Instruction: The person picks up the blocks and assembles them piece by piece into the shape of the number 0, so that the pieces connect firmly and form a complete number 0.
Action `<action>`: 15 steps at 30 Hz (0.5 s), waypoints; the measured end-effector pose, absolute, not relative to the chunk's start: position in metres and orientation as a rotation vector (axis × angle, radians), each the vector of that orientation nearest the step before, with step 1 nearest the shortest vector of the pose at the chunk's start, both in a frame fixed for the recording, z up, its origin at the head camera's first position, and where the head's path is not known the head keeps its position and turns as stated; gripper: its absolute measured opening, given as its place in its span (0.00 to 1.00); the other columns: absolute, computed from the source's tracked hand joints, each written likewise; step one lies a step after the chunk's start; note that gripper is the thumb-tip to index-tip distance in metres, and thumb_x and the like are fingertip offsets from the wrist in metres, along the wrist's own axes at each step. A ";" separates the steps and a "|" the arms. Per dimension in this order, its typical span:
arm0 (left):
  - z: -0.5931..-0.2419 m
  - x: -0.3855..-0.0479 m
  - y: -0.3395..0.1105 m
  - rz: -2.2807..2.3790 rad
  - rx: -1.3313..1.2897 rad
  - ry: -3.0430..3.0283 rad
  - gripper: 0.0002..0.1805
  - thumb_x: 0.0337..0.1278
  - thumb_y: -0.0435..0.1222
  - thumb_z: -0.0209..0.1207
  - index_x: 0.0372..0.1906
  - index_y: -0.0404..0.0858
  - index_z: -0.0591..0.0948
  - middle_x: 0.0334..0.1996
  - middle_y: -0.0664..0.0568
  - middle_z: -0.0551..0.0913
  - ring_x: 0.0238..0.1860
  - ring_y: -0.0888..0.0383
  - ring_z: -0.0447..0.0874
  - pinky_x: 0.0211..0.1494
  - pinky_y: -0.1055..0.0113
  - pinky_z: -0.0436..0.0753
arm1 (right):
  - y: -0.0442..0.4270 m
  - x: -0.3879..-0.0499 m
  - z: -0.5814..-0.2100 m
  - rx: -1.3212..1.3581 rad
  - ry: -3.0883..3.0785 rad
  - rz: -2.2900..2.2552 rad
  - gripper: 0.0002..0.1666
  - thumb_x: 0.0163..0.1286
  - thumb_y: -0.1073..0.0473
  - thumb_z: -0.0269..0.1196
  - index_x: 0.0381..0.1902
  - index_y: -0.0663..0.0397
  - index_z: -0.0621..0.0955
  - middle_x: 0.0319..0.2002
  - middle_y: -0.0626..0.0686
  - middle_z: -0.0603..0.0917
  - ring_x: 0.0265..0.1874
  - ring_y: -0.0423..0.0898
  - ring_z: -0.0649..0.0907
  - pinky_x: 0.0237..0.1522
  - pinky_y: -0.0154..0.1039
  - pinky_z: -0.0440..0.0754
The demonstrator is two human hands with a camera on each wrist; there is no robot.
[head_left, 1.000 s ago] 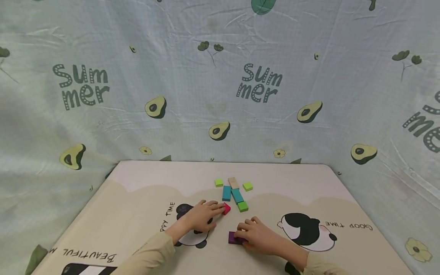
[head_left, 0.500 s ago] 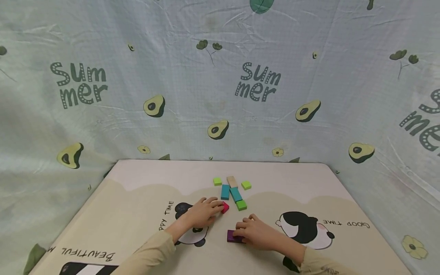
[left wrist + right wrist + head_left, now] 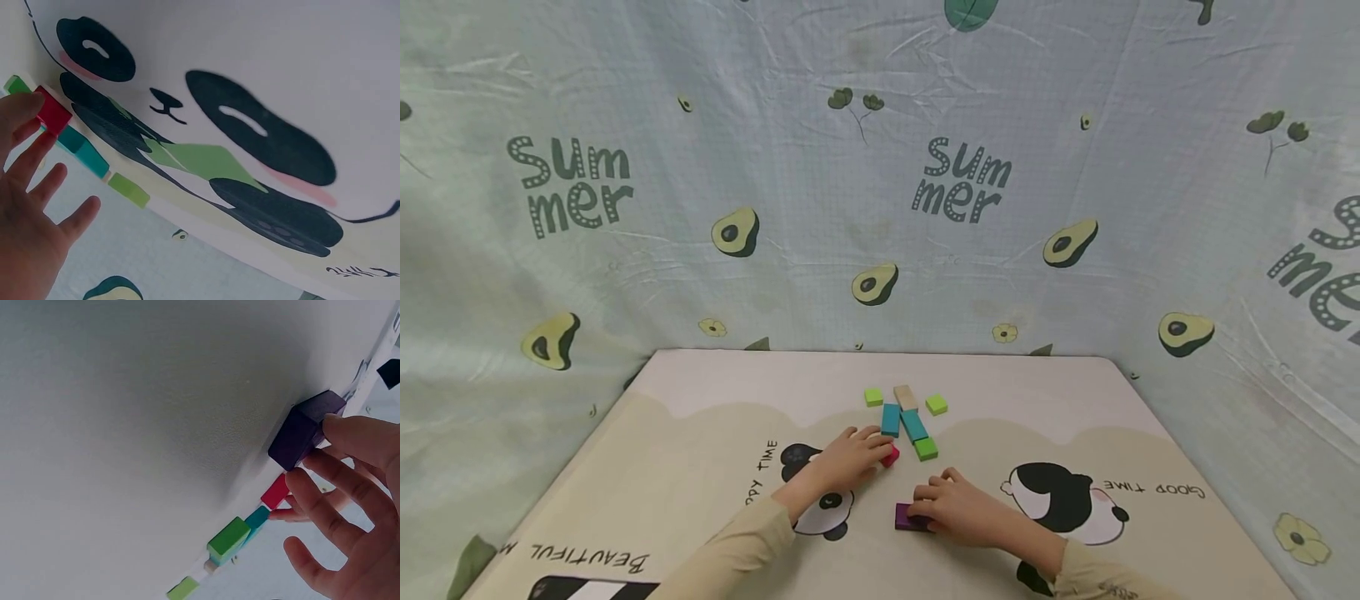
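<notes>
My left hand (image 3: 850, 460) pinches a small red block (image 3: 891, 457) between thumb and finger, low over the table; in the left wrist view the other fingers spread away from the red block (image 3: 55, 112). Nearer to me, my right hand (image 3: 961, 508) grips a dark purple block (image 3: 907, 517) by its right end, thumb on one side and fingers on the other, as the right wrist view shows for the purple block (image 3: 297, 434). Just beyond the red block lie two teal blocks (image 3: 890, 420) and a green block (image 3: 927, 449), which touches the end of one teal block.
A bare wood block (image 3: 906, 397) lies behind the teal blocks, with one lime block (image 3: 873, 397) to its left and another lime block (image 3: 936, 404) to its right. The table (image 3: 700, 467) has printed animals and ends at a hanging patterned cloth (image 3: 805, 250).
The left hand has shifted slightly right and its fingers cover more of the red block, which has turned a little. The right hand and purple block stay in place; the head view shifts slightly.
</notes>
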State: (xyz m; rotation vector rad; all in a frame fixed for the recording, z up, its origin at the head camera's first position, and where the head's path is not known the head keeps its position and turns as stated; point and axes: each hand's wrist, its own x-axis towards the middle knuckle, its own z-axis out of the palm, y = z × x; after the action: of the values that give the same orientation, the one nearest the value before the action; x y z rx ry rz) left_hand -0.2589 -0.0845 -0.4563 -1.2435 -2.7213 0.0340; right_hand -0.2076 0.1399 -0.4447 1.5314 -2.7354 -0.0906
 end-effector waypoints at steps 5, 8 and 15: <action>-0.458 -0.261 -0.084 -0.008 -1.257 -2.654 0.19 0.56 0.36 0.55 0.54 0.44 0.73 0.53 0.54 0.76 0.57 0.52 0.69 0.54 0.54 0.73 | 0.140 -0.208 -0.445 1.528 -2.750 -0.065 0.16 0.56 0.54 0.64 0.44 0.36 0.79 0.39 0.39 0.78 0.35 0.36 0.72 0.44 0.37 0.69; -0.463 -0.265 -0.086 -0.008 -1.283 -2.584 0.18 0.56 0.37 0.55 0.53 0.47 0.73 0.49 0.55 0.77 0.54 0.55 0.70 0.52 0.57 0.73 | 0.140 -0.209 -0.446 1.521 -2.758 -0.051 0.16 0.56 0.55 0.63 0.44 0.36 0.79 0.39 0.39 0.78 0.35 0.36 0.73 0.44 0.37 0.69; -0.458 -0.260 -0.084 0.152 -1.269 -2.566 0.16 0.54 0.37 0.57 0.49 0.50 0.74 0.44 0.56 0.78 0.49 0.57 0.72 0.50 0.60 0.75 | 0.141 -0.210 -0.448 1.510 -2.762 -0.031 0.15 0.56 0.55 0.63 0.43 0.36 0.79 0.39 0.39 0.79 0.36 0.36 0.73 0.44 0.37 0.69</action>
State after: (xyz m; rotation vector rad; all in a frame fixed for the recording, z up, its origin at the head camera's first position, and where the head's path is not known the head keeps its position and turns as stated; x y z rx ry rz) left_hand -0.2599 -0.0839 -0.4578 -1.2693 -2.5659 0.1515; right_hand -0.2096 0.1414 -0.4481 1.5096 -2.7617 -0.0313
